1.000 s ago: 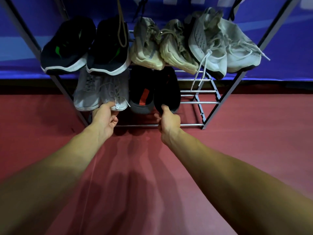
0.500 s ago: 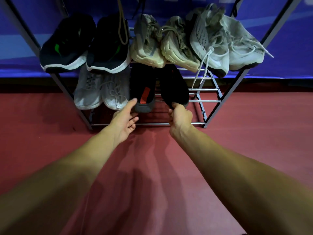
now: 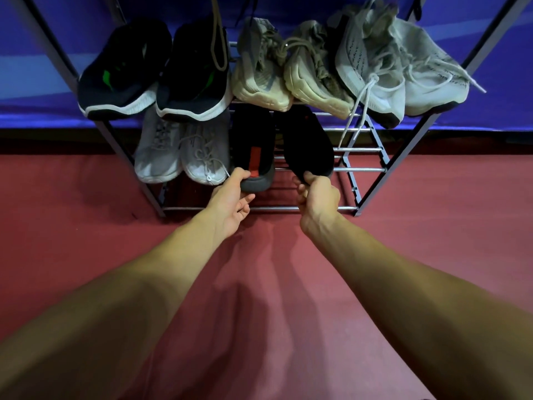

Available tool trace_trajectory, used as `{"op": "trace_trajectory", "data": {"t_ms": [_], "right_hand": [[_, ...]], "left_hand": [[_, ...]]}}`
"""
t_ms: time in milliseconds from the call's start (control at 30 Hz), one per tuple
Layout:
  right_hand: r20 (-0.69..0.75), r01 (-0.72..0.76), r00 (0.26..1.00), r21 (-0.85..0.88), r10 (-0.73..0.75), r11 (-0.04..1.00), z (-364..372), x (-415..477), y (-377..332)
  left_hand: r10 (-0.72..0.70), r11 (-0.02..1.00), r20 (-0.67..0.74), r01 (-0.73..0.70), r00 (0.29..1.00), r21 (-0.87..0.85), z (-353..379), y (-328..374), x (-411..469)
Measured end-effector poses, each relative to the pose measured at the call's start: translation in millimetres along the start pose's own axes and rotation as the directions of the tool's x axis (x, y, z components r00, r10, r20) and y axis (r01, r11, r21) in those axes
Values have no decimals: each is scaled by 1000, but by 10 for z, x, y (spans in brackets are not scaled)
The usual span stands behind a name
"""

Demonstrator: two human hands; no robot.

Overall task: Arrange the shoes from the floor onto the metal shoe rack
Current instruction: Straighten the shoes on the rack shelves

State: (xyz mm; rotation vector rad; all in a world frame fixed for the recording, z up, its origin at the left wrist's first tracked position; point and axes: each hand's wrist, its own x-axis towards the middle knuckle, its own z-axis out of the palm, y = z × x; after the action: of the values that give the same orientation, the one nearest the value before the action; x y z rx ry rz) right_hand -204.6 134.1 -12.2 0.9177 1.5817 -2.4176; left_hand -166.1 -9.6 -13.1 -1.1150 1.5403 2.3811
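Observation:
A metal shoe rack (image 3: 362, 169) stands on the red floor. Its upper shelf carries a black pair with green marks (image 3: 150, 73), a beige pair (image 3: 288, 73) and a pale grey pair (image 3: 398, 67). On the lower shelf sit a light grey pair (image 3: 181, 151) and two black shoes. My left hand (image 3: 230, 203) touches the heel of the black shoe with a red stripe (image 3: 253, 148), thumb on top, fingers spread beneath. My right hand (image 3: 317, 200) pinches the heel of the other black shoe (image 3: 307, 142).
Bare rack bars (image 3: 357, 150) lie to the right of the black shoes on the lower shelf. A blue wall panel (image 3: 504, 90) runs behind the rack. Red floor (image 3: 447, 212) stretches on both sides and in front.
My left hand has left the light grey shoe and moved right to the red-striped black shoe. My right hand has shifted the other black shoe to the right, away from its partner.

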Motion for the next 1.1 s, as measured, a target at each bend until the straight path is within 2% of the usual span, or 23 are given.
{"op": "trace_trajectory", "data": {"t_ms": [200, 400, 533, 667, 800, 900, 1000, 1100], "right_hand": [[28, -7, 1000, -9, 7, 1000, -81, 33, -2], [62, -13, 998, -104, 20, 994, -74, 29, 65], [216, -64, 969, -256, 121, 965, -13, -164, 99], [310, -16, 949, -128, 55, 992, 176, -201, 49], [229, 139, 968, -135, -106, 981, 267, -194, -66], [164, 200, 969, -69, -186, 977, 269, -179, -91], [96, 183, 980, -106, -173, 977, 224, -145, -100], [37, 136, 990, -67, -133, 988, 179, -59, -127]], "left_hand": [[25, 1000, 18, -25, 1000, -14, 13, -9, -23], [43, 992, 38, -38, 998, -123, -63, 2, -46], [59, 983, 112, -39, 992, -177, -169, -5, -52], [69, 986, 166, -42, 984, -164, -297, 2, -89], [50, 991, 258, -15, 965, -135, -489, 54, -44], [29, 992, 281, 6, 959, -125, -549, 63, -53], [22, 992, 268, 12, 963, -126, -558, 61, -59], [24, 992, 280, 12, 960, -123, -511, 32, -78]]}}
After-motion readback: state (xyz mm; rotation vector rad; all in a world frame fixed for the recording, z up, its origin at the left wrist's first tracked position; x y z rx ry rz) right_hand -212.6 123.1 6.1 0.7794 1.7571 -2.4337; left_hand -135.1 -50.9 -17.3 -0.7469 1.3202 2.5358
